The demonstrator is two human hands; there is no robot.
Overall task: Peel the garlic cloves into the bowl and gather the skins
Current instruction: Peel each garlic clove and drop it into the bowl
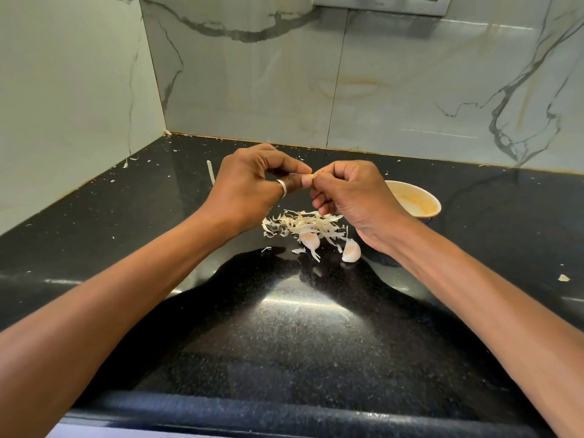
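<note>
While both hands meet above the bench (300, 327), the garlic clove (308, 179) in work sits between them with only its pale end showing. The right hand (350, 197) has its grip clamped round the clove's body, fingers curled. The left hand (249, 188) pinches the exposed end between thumb and forefinger. I judge it is drawing skin off, though the skin there is too small to make out. A ring (282, 187) sits on the left thumb.

At 6 o'clock from that clove, a loose heap of skins (303, 224) lies on the bench. An unpeeled clove (309, 240) touches the heap's near edge, and a second unpeeled clove (351, 250) lies just beside it at 5 o'clock. The bowl (433, 202) stands at 3 o'clock, partly behind the right hand. Its inside looks orange-tinted, and I cannot tell whether peeled cloves lie in it.

Judging by the heap, several cloves are done. One is in hand, two wait, and the gathering is only partly made: stray scraps (563, 277) lie well apart from the heap, and more flecks dot the bench toward 9 and 10 o'clock.

No brand, label or writing can be read, not even on the switch plate (382, 3) on the wall at 12 o'clock.
</note>
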